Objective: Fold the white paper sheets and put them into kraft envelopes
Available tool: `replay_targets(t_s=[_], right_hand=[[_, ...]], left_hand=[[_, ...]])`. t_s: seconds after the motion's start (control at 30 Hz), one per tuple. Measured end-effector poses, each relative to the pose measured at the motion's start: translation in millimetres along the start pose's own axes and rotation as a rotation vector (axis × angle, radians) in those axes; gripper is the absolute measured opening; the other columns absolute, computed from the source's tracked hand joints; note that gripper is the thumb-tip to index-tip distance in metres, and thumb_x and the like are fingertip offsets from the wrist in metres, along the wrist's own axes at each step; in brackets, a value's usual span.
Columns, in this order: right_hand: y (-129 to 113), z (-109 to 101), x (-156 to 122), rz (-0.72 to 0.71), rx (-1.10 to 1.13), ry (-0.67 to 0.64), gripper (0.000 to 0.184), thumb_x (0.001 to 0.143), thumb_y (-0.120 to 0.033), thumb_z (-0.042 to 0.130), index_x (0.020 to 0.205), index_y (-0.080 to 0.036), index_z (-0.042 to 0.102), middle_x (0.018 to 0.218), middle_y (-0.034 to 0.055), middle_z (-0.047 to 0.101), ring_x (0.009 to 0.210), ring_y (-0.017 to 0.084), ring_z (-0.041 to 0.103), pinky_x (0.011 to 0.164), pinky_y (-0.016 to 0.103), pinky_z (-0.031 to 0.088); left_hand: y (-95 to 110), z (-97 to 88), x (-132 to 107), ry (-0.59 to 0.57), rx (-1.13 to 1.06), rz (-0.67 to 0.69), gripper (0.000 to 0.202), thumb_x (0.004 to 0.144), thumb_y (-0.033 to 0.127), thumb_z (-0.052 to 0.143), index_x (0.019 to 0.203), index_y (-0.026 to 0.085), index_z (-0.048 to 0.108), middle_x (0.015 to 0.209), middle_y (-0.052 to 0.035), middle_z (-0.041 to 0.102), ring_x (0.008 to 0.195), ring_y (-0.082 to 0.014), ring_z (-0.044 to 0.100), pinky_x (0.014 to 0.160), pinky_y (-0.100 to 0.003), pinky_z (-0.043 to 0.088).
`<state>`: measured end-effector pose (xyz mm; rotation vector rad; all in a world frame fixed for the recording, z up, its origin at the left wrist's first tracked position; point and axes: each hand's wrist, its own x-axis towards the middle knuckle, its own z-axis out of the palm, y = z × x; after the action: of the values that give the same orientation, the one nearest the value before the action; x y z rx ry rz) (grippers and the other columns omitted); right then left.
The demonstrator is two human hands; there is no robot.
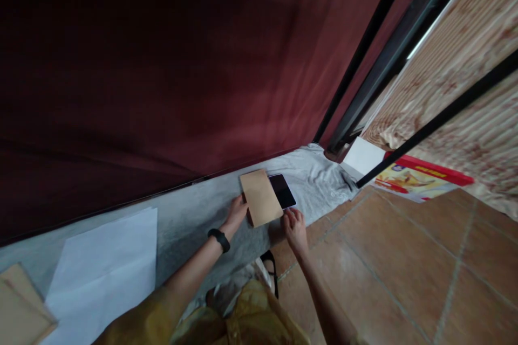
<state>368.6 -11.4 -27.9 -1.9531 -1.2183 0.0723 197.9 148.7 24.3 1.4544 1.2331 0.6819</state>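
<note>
A brown paper envelope (261, 197) lies on a grey cloth (194, 215) spread over the floor. Under its right edge a black phone (283, 190) with a dark screen sticks out. My left hand (237, 212), with a black band on the wrist, rests on the envelope's left edge with fingers closed on it. My right hand (294, 226) pinches the envelope's near right corner, just below the phone.
A dark red curtain (162, 75) hangs behind the cloth. White paper sheets (105, 269) and brown cardboard (20, 307) lie at the left. A white sheet (364, 156) and a red and yellow box (416, 179) sit at the right by black metal bars (437, 118). Terracotta tiles (404, 259) cover the floor.
</note>
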Motion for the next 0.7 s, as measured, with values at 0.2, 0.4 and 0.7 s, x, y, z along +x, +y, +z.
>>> replay_targets(t_s=[0.2,0.4,0.7], right_hand=[[-4.3,-4.5,-16.2,0.032,0.014,-0.02,0.039,0.102,-0.032,0.04,0.114,-0.018,0.074,0.122,0.0144,0.066,0.119,0.027,0.056,0.105,0.046,0.046],[-13.4,-2.5,-7.9,0.008,-0.045,-0.069,0.036,0.097,-0.022,0.043,0.115,-0.017,0.074,0.119,0.0144,0.069,0.117,0.028,0.057,0.105,0.045,0.046],[-11.2,-8.7,0.9,-0.041,-0.173,-0.166,0.037,0.099,-0.024,0.048,0.132,-0.018,0.063,0.126,0.0141,0.066,0.115,0.028,0.06,0.102,0.04,0.045]], left_hand=[[-28.9,-14.3,-41.9,0.073,0.146,-0.035,0.048,0.081,0.015,0.057,0.128,0.014,0.064,0.125,-0.0143,0.07,0.112,-0.0269,0.067,0.103,-0.043,0.051],[-37.9,-11.8,-70.5,0.007,0.396,0.096,0.051,0.083,0.015,0.057,0.135,0.011,0.059,0.13,-0.0173,0.066,0.116,-0.0287,0.064,0.1,-0.039,0.051],[-16.9,-0.7,-70.7,-0.058,0.736,0.29,0.071,0.087,0.025,0.068,0.152,0.019,0.04,0.136,-0.0171,0.061,0.122,-0.028,0.06,0.097,-0.035,0.049]])
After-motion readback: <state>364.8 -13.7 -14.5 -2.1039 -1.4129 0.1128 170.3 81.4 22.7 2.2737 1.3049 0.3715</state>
